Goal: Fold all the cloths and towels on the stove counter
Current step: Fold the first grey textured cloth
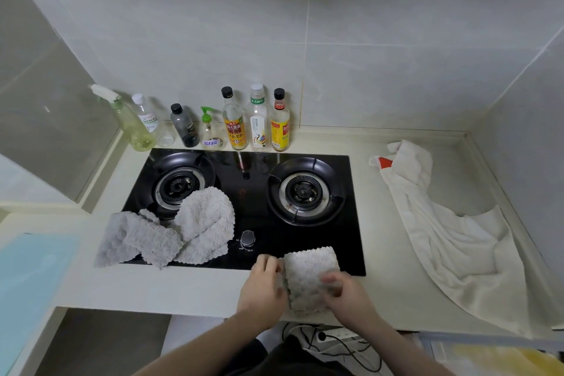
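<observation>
Left hand (pixel 265 282) and right hand (pixel 346 294) gripping folded grey nubby cloth (pixel 309 272), fingers curling round its edges, at surface's (pixel 189 290) 6 o'clock; white towel (pixel 442 223) lying at 3 o'clock.

Soft, even, dim light; wide-angle bending at edges; slight blur.

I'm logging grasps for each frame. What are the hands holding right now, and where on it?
Both hold one folded grey cloth at the counter's front edge: the left hand grips its left edge, the right hand its lower right side.
</observation>
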{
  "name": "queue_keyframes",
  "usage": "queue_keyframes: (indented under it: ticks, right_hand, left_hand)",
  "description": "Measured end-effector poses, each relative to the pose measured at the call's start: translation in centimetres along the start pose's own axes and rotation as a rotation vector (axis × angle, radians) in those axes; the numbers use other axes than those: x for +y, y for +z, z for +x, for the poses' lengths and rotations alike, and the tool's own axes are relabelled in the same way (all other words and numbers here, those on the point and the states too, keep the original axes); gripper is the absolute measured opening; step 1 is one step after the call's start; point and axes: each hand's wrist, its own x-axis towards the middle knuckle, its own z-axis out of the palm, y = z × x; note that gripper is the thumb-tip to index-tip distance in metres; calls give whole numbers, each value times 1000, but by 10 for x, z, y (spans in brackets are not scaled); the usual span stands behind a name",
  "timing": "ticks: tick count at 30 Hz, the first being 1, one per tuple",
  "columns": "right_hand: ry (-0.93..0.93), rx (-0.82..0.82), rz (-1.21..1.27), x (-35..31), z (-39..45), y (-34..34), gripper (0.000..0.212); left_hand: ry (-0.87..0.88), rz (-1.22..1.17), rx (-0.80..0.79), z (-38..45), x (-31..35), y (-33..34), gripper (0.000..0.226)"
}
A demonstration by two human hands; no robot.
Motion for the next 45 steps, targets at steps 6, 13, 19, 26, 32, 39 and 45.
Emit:
queue_keyframes:
  ticks: [6,13,19,26,32,39,45]
  right_hand:
    - [-25,-20,-128,17,-3,7,27]
    - [-82,-93,-223,20,-2,17,22]
    - [-117,-167,-295,29,3,22,28]
    - [-67,-2,-159,10,18,2,16]
    - [93,143,34,10,50,-11,45]
    - [280,-17,153,8,75,-8,64]
    - [194,-204,203,-13,70,-18,18]
  left_hand:
    - [287,351,-400,-4,-3,6,61]
    - [362,446,-404,-10,6,7,53]
    - [264,426,-512,-9,-3,6,70]
    - [164,257,-319,7,5,4,48]
    - [-100,-118,-161,31,3,-8,52]
    - [-147,-68,-330,47,3,-6,76]
    - [-130,-145,-309,54,-1,-13,86]
